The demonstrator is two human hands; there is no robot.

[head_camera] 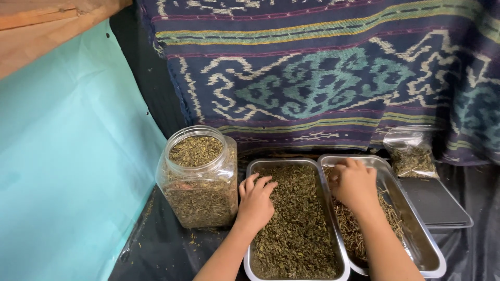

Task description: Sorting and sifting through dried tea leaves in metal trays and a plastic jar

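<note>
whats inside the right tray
The right tray holds dry stems along its left side; the rest is bare metal. The right hand and forearm cover part of the stems.

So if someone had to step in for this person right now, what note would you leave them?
Left hand: fingers curled in the dried green leaves of the left tray, beside the open jar.
Right hand: palm down over the stems in the right tray.
Small clear bag of herbs stands on the scale at the right.
Done: jar nearly full, bag partly filled.
Left: a deep layer of leaves in the left tray.
</note>
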